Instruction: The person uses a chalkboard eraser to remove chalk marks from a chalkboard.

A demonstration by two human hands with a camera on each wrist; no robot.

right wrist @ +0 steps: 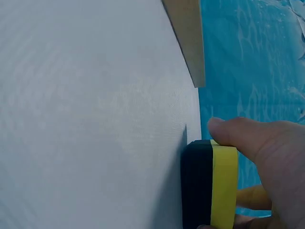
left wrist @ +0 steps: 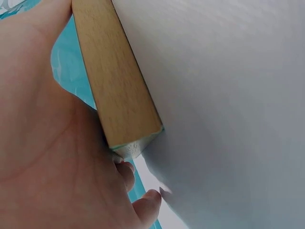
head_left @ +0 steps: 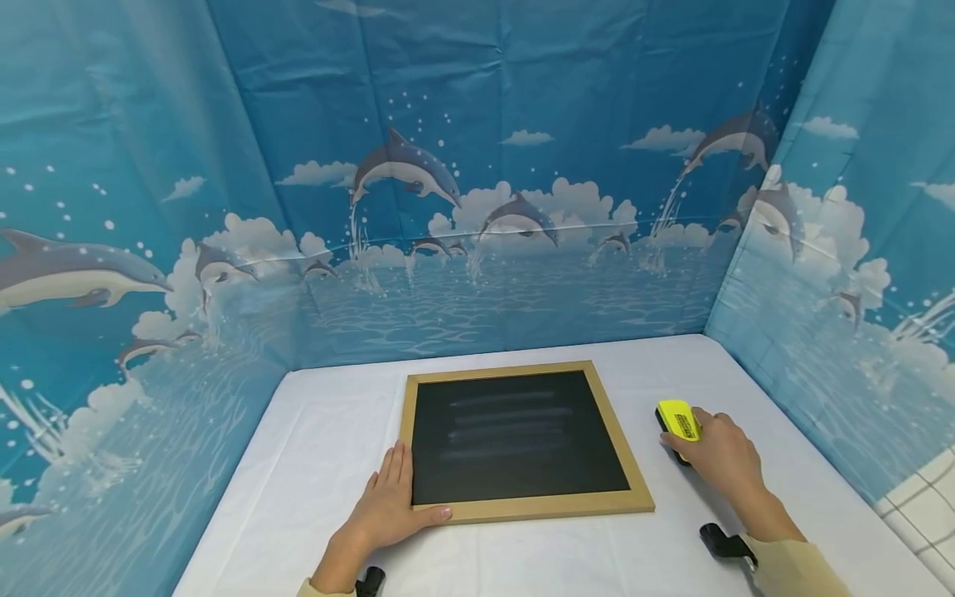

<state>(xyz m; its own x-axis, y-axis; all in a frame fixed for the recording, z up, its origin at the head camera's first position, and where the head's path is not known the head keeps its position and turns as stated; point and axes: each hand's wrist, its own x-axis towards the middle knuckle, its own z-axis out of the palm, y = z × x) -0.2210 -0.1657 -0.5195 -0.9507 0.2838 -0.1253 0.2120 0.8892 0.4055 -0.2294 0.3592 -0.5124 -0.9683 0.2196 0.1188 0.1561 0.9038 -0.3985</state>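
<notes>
A small chalkboard (head_left: pixel 515 423) in a light wooden frame (head_left: pixel 548 507) lies on the white table, with several smeared pale chalk lines across its black face. My left hand (head_left: pixel 388 506) braces the frame's near left corner. Its fingers lie straight along the left side and the thumb reaches over the near edge; the left wrist view shows the frame's corner (left wrist: pixel 119 90) against the palm. To the right of the board, my right hand (head_left: pixel 719 456) grips a yellow and black board eraser (head_left: pixel 679 421). In the right wrist view, thumb and fingers hold the eraser's yellow back (right wrist: pixel 224 186), its black side facing the table.
A white cloth covers the table (head_left: pixel 298 464). Behind it and at both sides hangs a blue curtain (head_left: pixel 515 290) printed with dolphins. White tiles (head_left: pixel 925 497) show at the far right. A black wrist mount (head_left: pixel 724 543) sits beside the right sleeve.
</notes>
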